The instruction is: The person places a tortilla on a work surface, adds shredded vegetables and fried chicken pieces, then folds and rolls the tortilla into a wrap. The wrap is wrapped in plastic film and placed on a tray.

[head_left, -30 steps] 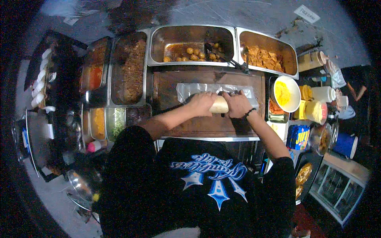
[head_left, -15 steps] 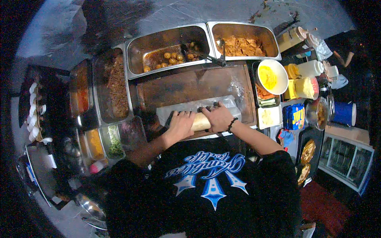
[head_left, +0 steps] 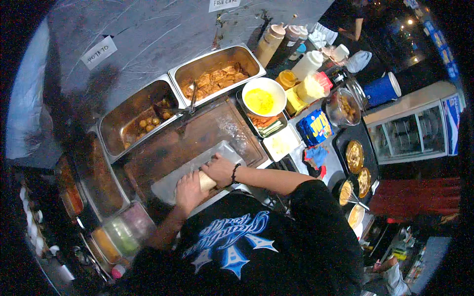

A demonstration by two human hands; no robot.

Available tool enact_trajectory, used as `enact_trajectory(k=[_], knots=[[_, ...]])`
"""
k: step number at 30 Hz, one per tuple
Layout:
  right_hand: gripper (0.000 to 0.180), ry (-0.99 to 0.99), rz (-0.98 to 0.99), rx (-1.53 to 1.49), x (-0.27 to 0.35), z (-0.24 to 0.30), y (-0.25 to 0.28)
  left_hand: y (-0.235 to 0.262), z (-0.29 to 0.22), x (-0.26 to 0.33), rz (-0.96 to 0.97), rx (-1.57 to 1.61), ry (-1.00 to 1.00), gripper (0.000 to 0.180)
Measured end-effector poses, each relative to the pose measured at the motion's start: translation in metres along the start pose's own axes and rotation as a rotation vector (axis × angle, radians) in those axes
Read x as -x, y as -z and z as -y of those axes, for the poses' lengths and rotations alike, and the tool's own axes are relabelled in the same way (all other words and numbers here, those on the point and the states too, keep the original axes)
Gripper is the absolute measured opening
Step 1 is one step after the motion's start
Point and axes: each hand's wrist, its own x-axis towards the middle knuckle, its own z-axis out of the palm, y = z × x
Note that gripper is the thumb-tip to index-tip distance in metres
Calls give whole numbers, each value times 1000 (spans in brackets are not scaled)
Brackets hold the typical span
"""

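Note:
A pale rolled flatbread wrap (head_left: 207, 182) lies near the front edge of a brown wooden board (head_left: 170, 145), on a translucent sheet of wrapping paper (head_left: 166, 184). My left hand (head_left: 189, 189) curls over the wrap's left end. My right hand (head_left: 220, 171), with a dark beaded bracelet at its wrist, closes over the right end. Between the two hands the wrap's middle shows. What fills it is hidden. Beyond the hands, the paper spreads over the board at both sides.
Behind the board stand metal pans of small round brown pieces (head_left: 129, 143) and sauced slices (head_left: 217, 79), with tongs (head_left: 183, 111) across their rims. To the right are a white bowl of yellow liquid (head_left: 260, 100), sauce bottles (head_left: 270, 43) and a black tray of flatbreads (head_left: 355, 156).
The view has swung to the right, so the pans and board appear tilted and shifted left. Both hands stay on the wrap.

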Motion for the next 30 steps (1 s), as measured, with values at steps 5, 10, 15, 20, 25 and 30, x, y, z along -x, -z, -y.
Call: enact_trajectory(k=[5,10,15,20,25,30], knots=[[65,-36,10,-16,8,-7,5,-1,5,-6,94,-13,-8,85],[85,-52,13,-172,10,-12,4,-16,-10,-23,-108,90,-182,94],[57,141,-394,-273,58,-44,-30,-9,-11,-25,-63,-25,-288,81],[26,221,-514,-301,82,-65,-52,-10,-13,-25,-21,-33,-272,64],[18,139,-561,-529,67,-62,-59,-15,-20,-40,-114,35,-324,48],[9,-91,-451,-759,55,-59,-31,-22,-35,-53,-74,84,-241,34]])
